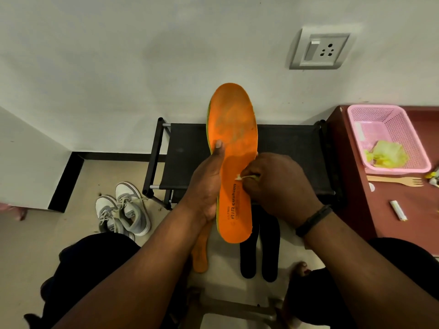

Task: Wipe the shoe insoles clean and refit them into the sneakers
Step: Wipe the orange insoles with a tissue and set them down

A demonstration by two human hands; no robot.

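Note:
My left hand [209, 184] grips an orange insole [234, 129] by its left edge, thumb on top, holding it upright in front of me. My right hand [278, 184] pinches a small pale yellow cloth [242, 177] against the insole's middle, just above the "AIR cushion" print. A second orange insole [200, 255] lies on the floor under my left forearm. Two black insoles [259, 252] lie side by side on the floor below the held one. A pair of grey-and-white sneakers [123, 210] stands on the floor at the left.
A black shoe rack [185, 157] stands against the white wall behind the insole. At the right, a brown table [356, 198] carries a pink basket [389, 129] with yellow cloth, a wooden fork [394, 181] and a small white tube [398, 210]. A wall socket [319, 51] is above.

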